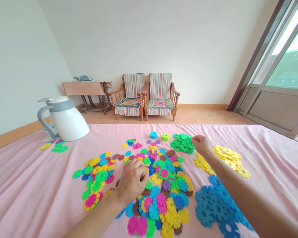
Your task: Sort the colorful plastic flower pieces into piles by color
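Many coloured plastic snowflake discs lie in a mixed heap point(161, 185) on a pink cloth. My left hand point(132, 180) rests palm down on the heap's left part, fingers curled over discs; what they grip is hidden. My right hand point(201, 143) reaches far forward, fingers pinched at the right edge of a sorted green pile point(182, 142). A yellow pile point(229, 160) lies right of that hand. A blue pile point(215, 206) sits under my right forearm.
A white jug point(66, 120) stands at the cloth's far left, with a few loose discs point(55, 146) beside it. A smaller mixed patch of discs point(96, 178) lies left of my left hand. Two wooden armchairs point(144, 96), a small table point(86, 89) and a glass door point(283, 72) stand beyond.
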### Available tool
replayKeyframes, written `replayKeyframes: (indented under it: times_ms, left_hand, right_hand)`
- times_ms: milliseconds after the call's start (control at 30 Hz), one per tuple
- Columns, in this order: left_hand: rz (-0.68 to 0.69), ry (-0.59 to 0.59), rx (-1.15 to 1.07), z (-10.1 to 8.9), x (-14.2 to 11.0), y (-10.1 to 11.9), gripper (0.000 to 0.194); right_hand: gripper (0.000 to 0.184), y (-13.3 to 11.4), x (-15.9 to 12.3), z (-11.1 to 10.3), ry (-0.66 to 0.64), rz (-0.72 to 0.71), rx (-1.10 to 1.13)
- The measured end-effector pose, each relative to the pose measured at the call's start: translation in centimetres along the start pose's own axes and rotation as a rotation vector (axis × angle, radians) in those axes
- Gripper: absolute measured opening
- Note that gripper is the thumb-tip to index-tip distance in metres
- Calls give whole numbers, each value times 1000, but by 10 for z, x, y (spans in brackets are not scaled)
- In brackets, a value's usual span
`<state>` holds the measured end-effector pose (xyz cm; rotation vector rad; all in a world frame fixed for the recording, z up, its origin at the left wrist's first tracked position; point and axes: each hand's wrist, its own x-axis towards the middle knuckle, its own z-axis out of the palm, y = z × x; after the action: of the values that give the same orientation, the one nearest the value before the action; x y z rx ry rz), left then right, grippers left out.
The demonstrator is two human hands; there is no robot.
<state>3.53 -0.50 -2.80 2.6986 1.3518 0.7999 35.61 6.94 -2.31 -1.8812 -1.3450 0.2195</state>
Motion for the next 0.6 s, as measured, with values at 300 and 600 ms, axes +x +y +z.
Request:
replayKeyframes:
  times_ms: [300,600]
  left_hand:
    - [-39,3,14,3,0,-2,33]
    - [-49,-13,18,2,0,-1,31]
  right_hand:
    - [22,-24,-23,6,-134,-153,52]
    - [19,-83,-120,-4,-445,-601,-84]
